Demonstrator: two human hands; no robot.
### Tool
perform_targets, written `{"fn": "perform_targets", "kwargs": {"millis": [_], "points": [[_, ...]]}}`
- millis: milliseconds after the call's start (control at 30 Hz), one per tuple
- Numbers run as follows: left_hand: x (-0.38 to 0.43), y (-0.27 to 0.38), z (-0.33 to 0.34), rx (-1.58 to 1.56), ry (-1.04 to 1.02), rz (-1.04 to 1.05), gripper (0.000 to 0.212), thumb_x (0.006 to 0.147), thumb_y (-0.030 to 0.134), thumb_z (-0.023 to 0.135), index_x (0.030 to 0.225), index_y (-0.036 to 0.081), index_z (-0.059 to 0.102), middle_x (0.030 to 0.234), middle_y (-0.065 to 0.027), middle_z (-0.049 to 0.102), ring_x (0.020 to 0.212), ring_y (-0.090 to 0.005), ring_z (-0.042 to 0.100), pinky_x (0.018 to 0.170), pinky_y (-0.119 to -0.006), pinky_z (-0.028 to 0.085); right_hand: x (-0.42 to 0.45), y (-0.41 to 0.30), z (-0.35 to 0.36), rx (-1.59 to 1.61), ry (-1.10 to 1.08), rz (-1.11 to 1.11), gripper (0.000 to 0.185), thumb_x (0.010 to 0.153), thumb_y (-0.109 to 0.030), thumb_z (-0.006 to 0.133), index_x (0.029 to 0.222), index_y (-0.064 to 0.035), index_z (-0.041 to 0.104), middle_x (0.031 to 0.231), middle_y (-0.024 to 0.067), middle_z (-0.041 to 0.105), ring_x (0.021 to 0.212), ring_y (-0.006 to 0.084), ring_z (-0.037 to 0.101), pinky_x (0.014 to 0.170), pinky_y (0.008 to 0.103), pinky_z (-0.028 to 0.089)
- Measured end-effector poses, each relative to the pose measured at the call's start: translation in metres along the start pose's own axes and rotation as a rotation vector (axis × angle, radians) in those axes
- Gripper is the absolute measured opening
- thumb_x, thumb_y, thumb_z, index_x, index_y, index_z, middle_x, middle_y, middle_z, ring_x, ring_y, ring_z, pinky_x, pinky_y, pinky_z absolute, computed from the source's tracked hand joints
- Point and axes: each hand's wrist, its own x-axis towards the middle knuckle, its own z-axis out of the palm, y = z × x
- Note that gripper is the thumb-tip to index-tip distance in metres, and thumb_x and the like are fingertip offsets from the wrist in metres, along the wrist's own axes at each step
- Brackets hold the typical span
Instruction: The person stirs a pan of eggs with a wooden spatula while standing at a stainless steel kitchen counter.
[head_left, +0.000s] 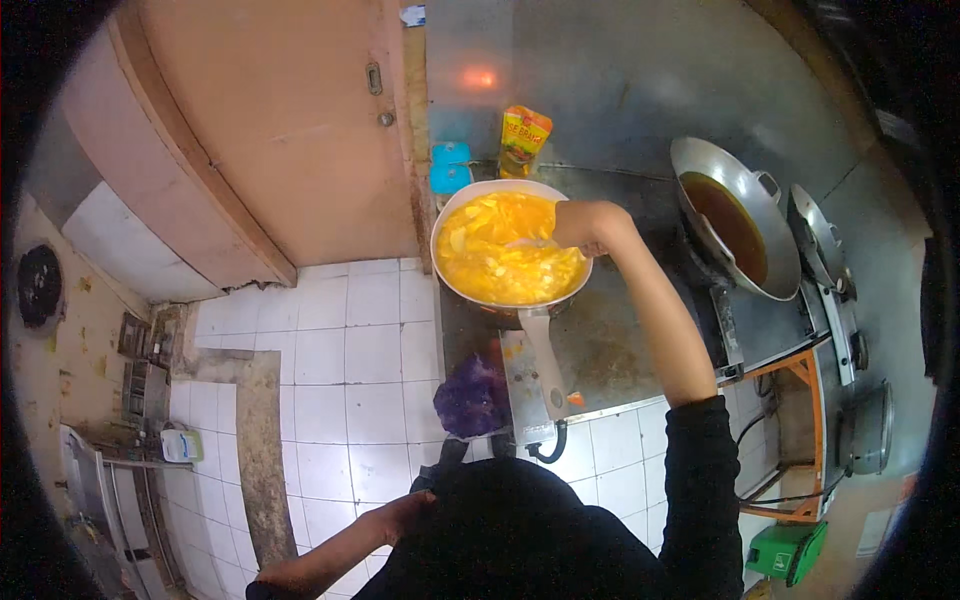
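Observation:
A light-coloured frying pan (535, 322) stands on the stove, its handle towards me. Yellow egg mixture with pale pieces (499, 266) fills it. My right hand (581, 229) reaches over the pan's right side, bent at the wrist and curled around a pale utensil (525, 242) that dips into the egg; its fingers are partly hidden. My left hand (412, 512) rests at my left side against the dark clothing, where its fingers cannot be made out.
Behind the pan are a cooking-oil pouch (525, 142) and blue containers (451, 178). A large wok (780, 255) with brown liquid stands at the right, beside a smaller pan (814, 232). A purple cloth-like thing (472, 397) is at the counter's near left edge; a green bin (791, 551) stands lower right.

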Motion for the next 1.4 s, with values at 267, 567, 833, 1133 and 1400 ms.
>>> {"fn": "perform_targets", "kwargs": {"millis": [267,567,833,1133,1400], "points": [[-0.018,0.011,0.018,0.083,0.031,0.014,0.04,0.067,0.03,0.056,0.099,0.005,0.05,0.087,-0.013,0.056,0.075,-0.0295,0.052,0.07,-0.044,0.043,-0.015,0.023,-0.01,-0.095,-0.137,-0.025,0.019,0.061,-0.011,0.045,0.065,0.0034,0.056,0.054,0.0144,0.054,0.044,0.0201,0.053,0.041,0.0315,0.04],[-0.054,0.016,0.042,0.077,0.096,0.09,0.045,0.066,0.029,0.057,0.102,0.004,0.048,0.097,-0.0136,0.052,0.084,-0.0308,0.048,0.072,-0.045,0.041,-0.088,0.012,-0.037,0.027,-0.115,-0.078,0.032,0.071,-0.027,0.051,0.062,0.0031,0.053,0.041,0.0077,0.046,0.034,0.0165,0.046,0.034,0.0289,0.036],[-0.017,0.013,0.015,0.117,0.041,-0.008,0.042,0.067,0.033,0.054,0.098,0.006,0.049,0.093,-0.0134,0.052,0.08,-0.0307,0.049,0.069,-0.044,0.042,-0.047,0.018,0.011,-0.297,0.033,0.065,0.027,0.066,-0.016,0.049,0.089,-0.0052,0.059,0.09,0.0151,0.059,0.083,0.0244,0.058,0.068,0.0358,0.047],[-0.014,0.012,0.01,0.068,-0.061,0.026,0.042,0.067,0.032,0.054,0.099,0.006,0.052,0.09,-0.0138,0.055,0.078,-0.0308,0.051,0.067,-0.046,0.043,-0.013,0.041,0.003,-0.131,0.141,-0.006,0.022,0.067,-0.012,0.044,0.07,0.005,0.057,0.063,0.0205,0.058,0.054,0.0256,0.059,0.048,0.0348,0.045],[-0.011,0.011,0.006,0.038,0.066,-0.009,0.038,0.064,0.031,0.059,0.092,0.005,0.055,0.083,-0.0135,0.057,0.071,-0.0307,0.053,0.065,-0.045,0.044,0.02,0.044,0.015,-0.047,0.421,0.007,0.024,0.069,-0.014,0.045,0.079,0.0045,0.056,0.071,0.0202,0.059,0.064,0.0252,0.06,0.056,0.037,0.046]]}}
